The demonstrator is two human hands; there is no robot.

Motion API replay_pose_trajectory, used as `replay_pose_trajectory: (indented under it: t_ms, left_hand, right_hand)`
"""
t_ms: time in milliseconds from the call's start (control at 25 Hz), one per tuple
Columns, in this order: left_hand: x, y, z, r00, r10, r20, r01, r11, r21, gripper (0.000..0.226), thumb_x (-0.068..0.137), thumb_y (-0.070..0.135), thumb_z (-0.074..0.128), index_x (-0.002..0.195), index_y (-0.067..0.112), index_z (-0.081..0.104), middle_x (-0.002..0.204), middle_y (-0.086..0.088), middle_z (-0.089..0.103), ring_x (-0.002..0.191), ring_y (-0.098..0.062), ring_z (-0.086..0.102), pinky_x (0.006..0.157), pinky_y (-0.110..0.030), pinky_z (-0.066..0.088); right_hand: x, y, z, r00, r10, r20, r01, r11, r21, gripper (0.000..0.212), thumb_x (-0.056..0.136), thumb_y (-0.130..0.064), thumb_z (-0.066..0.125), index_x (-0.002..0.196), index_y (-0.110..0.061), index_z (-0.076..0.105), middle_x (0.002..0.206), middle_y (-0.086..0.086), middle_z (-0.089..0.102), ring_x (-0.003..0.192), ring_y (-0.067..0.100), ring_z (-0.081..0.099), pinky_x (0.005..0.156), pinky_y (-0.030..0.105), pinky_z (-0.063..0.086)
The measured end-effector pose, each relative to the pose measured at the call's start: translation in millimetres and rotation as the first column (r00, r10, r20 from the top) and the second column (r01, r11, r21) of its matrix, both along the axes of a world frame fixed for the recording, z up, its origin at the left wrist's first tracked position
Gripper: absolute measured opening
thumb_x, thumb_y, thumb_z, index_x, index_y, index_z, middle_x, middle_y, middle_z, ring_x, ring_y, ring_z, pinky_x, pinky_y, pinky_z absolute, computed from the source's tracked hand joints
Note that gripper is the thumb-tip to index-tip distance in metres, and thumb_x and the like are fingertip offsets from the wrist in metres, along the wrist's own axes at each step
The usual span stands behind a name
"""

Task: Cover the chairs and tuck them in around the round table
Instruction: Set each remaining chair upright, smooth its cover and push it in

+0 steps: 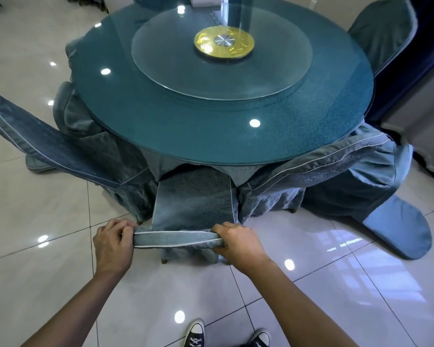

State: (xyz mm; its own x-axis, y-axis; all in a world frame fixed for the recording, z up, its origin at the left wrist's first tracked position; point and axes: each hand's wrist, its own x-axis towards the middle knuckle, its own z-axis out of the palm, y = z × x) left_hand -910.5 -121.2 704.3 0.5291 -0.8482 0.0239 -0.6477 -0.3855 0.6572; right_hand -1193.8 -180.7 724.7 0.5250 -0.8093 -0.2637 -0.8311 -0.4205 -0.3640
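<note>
A chair in a blue cover with white piping (193, 201) stands right in front of me, its seat partly under the round table (211, 136). My left hand (113, 242) grips the left end of the chair's top edge. My right hand (238, 242) grips the right end of the same edge. The chair's dark legs show below the cover near the floor. Covered chairs stand on either side, one to the left (60, 146) and one to the right (323, 171), both pushed against the table.
The table has a teal cloth under glass and a glass turntable (221, 78) with a gold hub. Another covered chair (383, 33) stands at the far right. A blue cover (398, 229) trails on the glossy tiled floor. My sneakers (195, 334) show at the bottom.
</note>
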Motion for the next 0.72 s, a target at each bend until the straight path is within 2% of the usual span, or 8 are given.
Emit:
replay_pose_trajectory:
  t_ms: [80,200,280,360,480,600,720]
  left_hand:
    - [3,1,3,1.000,-0.020,0.003,0.020,0.999,0.035,0.050,0.080,0.044,0.027,0.077,0.025,0.073,0.090,0.001,0.067,0.087,-0.027,0.051,0.086,-0.045,0.043]
    - [-1,-7,11,1.000,-0.015,-0.014,0.016,0.998,0.054,0.043,0.080,0.046,0.031,0.070,0.034,0.071,0.094,0.006,0.071,0.095,-0.029,0.057,0.093,-0.050,0.042]
    - [-14,-17,21,0.999,-0.049,0.015,0.049,0.999,0.014,0.039,0.080,0.047,0.032,0.072,0.038,0.069,0.094,0.009,0.071,0.097,-0.026,0.056,0.096,-0.047,0.035]
    - [-38,-32,34,0.988,-0.137,0.078,0.139,0.990,-0.031,0.032,0.082,0.046,0.037,0.080,0.038,0.068,0.092,0.010,0.069,0.094,-0.021,0.053,0.093,-0.045,0.032]
    - [-86,-56,55,0.960,-0.230,0.159,0.244,0.967,-0.077,0.028,0.084,0.041,0.044,0.092,0.031,0.069,0.095,0.009,0.067,0.092,-0.020,0.051,0.091,-0.045,0.035]
    - [-135,-74,72,0.953,-0.258,0.156,0.270,0.961,-0.059,0.030,0.084,0.038,0.047,0.099,0.026,0.070,0.102,0.006,0.068,0.098,-0.024,0.055,0.097,-0.046,0.038]
    - [-184,-82,80,0.931,-0.310,0.192,0.321,0.947,-0.030,0.041,0.085,0.042,0.043,0.115,0.027,0.068,0.117,0.006,0.066,0.111,-0.023,0.055,0.103,-0.043,0.032]
  right_hand:
    - [-4,0,9,1.000,0.021,0.023,-0.022,0.999,0.046,0.040,0.088,-0.052,0.061,0.119,-0.028,0.056,0.109,-0.003,0.061,0.104,0.023,0.059,0.086,0.037,0.048]
    - [-31,-8,29,0.997,0.054,0.058,-0.061,0.992,0.114,0.062,0.081,-0.070,0.059,0.130,-0.034,0.050,0.118,-0.006,0.058,0.108,0.018,0.056,0.092,0.036,0.046]
    - [-59,-16,41,0.999,0.023,0.047,-0.026,0.998,0.058,0.071,0.080,-0.079,0.049,0.136,-0.036,0.046,0.126,-0.007,0.057,0.113,0.018,0.055,0.095,0.034,0.044]
    - [-85,-29,49,0.999,-0.025,0.038,0.027,0.999,-0.041,0.068,0.086,-0.076,0.045,0.139,-0.035,0.045,0.130,-0.007,0.056,0.116,0.018,0.055,0.096,0.033,0.041]
    - [-113,-50,53,0.996,-0.078,0.042,0.083,0.988,-0.134,0.057,0.093,-0.065,0.046,0.141,-0.032,0.046,0.129,-0.005,0.057,0.117,0.022,0.055,0.098,0.037,0.043]
    - [-137,-63,54,0.994,-0.089,0.055,0.099,0.975,-0.201,0.049,0.096,-0.055,0.048,0.139,-0.031,0.047,0.126,-0.005,0.058,0.114,0.023,0.055,0.096,0.038,0.044]
    - [-169,-71,57,0.993,-0.089,0.074,0.105,0.962,-0.251,0.048,0.097,-0.051,0.048,0.140,-0.029,0.047,0.128,-0.005,0.057,0.114,0.023,0.054,0.096,0.038,0.043]
